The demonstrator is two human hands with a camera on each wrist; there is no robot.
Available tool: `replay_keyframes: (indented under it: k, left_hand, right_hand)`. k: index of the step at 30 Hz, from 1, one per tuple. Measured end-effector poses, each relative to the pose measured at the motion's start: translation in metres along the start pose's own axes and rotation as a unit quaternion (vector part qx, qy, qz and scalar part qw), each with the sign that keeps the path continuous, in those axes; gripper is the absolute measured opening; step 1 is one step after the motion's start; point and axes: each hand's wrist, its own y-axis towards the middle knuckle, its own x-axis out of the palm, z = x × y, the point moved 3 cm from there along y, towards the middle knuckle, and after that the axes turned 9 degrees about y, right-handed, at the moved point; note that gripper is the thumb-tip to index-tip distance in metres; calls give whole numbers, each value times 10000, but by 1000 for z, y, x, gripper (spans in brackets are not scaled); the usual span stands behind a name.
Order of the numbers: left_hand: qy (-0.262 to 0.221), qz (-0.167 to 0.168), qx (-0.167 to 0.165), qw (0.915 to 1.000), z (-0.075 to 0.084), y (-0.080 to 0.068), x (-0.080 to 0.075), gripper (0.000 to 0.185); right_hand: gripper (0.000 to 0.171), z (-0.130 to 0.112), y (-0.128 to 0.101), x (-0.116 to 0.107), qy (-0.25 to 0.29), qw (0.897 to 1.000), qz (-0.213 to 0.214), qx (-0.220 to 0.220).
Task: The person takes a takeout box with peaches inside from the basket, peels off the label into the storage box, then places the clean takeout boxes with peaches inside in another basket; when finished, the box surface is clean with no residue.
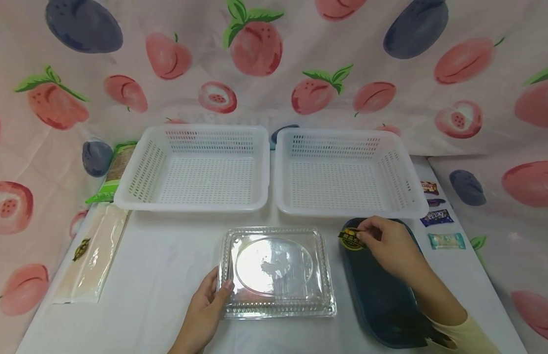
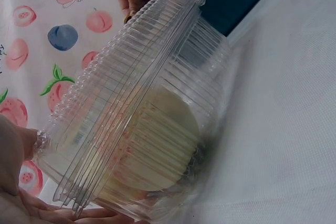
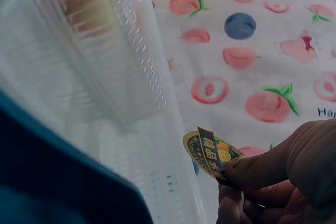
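A clear plastic clamshell box [image 1: 274,268] lies closed at the front middle of the table. Through its side, a pale yellow rounded piece [image 2: 163,140] and reddish contents show in the left wrist view. My left hand [image 1: 206,307] grips the box's left edge, thumb over the lid's rim and fingers along the side. In my right hand [image 1: 391,246], thumb and fingertips pinch a black-and-gold fruit sticker [image 3: 210,153] with orange slices and Chinese characters printed on it. That hand is above the far end of a dark teal tray [image 1: 380,300].
Two white perforated baskets [image 1: 192,206] [image 1: 351,211] stand side by side behind the box. At left lie a green packet [image 1: 106,182] and a pale flat pack [image 1: 94,255] with a similar sticker. Several small wrapped snacks [image 1: 446,241] line the right side.
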Motion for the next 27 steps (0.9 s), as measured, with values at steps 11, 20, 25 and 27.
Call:
replay_keyframes:
  k: [11,20,25,27]
  left_hand:
    - [124,24,-38,9999,0,1,-1,77]
    - [86,21,-8,10000,1,0,-1,77]
    - [64,-1,49,10000,0,0,0,77]
    - [44,5,39,10000,0,0,-1,78]
  right_hand:
    - [15,36,3,-7,-220,9993,-101,283]
    - [12,56,7,-2,-394,9970,-464,482]
    - [7,65,10,5,-579,9944,-687,550]
    - [7,68,11,7,-680,9929,-790,568]
